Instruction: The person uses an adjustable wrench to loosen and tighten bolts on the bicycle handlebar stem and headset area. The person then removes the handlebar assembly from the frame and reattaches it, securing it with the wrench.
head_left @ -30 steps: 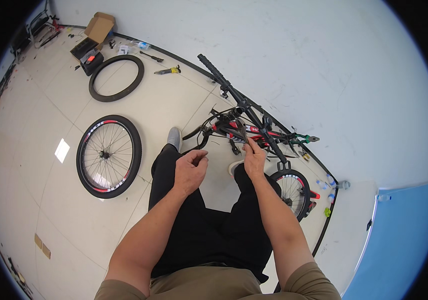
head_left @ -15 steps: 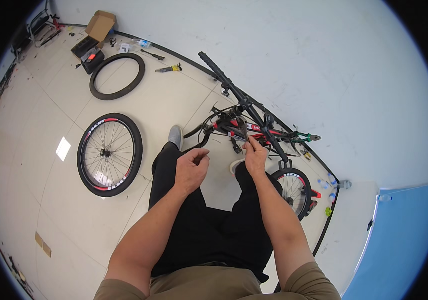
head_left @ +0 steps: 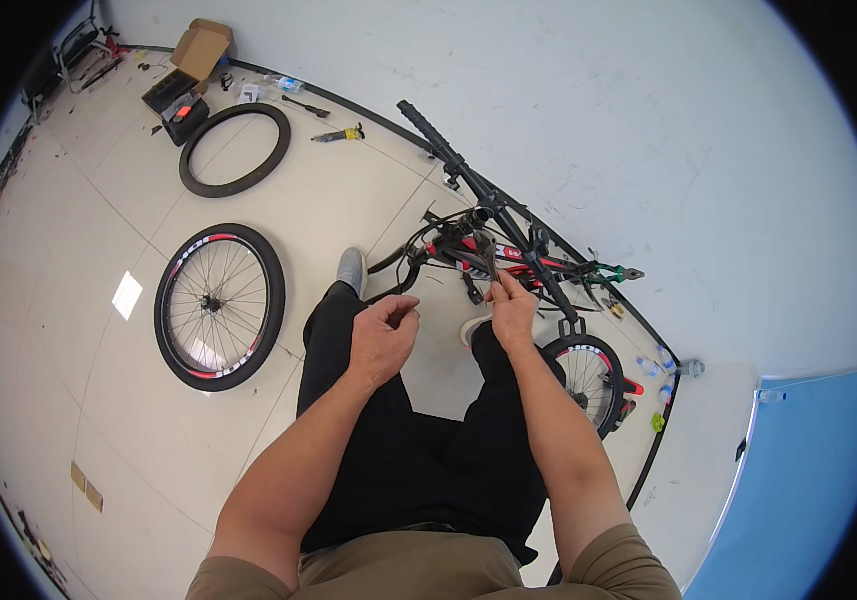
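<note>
My right hand is closed on a dark metal tool, probably a wrench, which reaches up into the red and black bicycle frame. Just above and beside it lie black handlebars and cables. My left hand is over my left leg, fingers curled and pinched; whatever is between them, if anything, is too small to make out. The bicycle leans low beside the wall, with an attached wheel to my right, partly behind my leg.
A loose wheel and a bare tire lie at left. A cardboard box, black case and yellow-handled tool are farther back. Plastic bottles and green-handled pliers lie along the white wall.
My right hand and the tool have shifted very slightly up. Otherwise the hands hold the same pose, and the whole view has moved only a little.
</note>
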Available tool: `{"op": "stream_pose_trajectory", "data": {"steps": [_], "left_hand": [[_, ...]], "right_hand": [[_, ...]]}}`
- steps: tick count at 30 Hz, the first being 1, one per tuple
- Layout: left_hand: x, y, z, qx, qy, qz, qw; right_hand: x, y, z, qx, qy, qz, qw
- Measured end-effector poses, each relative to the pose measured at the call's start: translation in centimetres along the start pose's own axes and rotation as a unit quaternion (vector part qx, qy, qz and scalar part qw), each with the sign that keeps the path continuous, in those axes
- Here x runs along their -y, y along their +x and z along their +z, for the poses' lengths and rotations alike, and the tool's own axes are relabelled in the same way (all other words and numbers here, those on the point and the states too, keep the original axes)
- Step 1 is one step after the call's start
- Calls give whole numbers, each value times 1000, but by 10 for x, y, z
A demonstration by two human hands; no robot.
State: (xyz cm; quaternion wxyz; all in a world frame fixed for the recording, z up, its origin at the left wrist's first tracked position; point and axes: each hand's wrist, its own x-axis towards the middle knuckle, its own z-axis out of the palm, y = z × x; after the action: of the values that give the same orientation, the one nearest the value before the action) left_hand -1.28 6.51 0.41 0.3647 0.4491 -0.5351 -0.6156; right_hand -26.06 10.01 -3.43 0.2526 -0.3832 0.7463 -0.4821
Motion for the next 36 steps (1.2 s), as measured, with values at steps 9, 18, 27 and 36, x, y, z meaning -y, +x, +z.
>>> {"op": "stream_pose_trajectory", "data": {"steps": [9, 18, 27, 36], "left_hand": [[-2, -1, 1, -1, -1, 8, 1000], [-1, 0, 0, 0, -3, -1, 1000], [-1, 0, 1, -2, 0, 3, 1000], [-2, 0, 0, 5, -3, -5, 1000]], "right_hand": [[-6, -7, 13, -56, -44, -39, 997], [-11, -5, 15, -47, -22, -24, 998], [-9, -7, 23, -62, -40, -13, 997], [-12, -17, 27, -126, -10, 1, 992]]}}
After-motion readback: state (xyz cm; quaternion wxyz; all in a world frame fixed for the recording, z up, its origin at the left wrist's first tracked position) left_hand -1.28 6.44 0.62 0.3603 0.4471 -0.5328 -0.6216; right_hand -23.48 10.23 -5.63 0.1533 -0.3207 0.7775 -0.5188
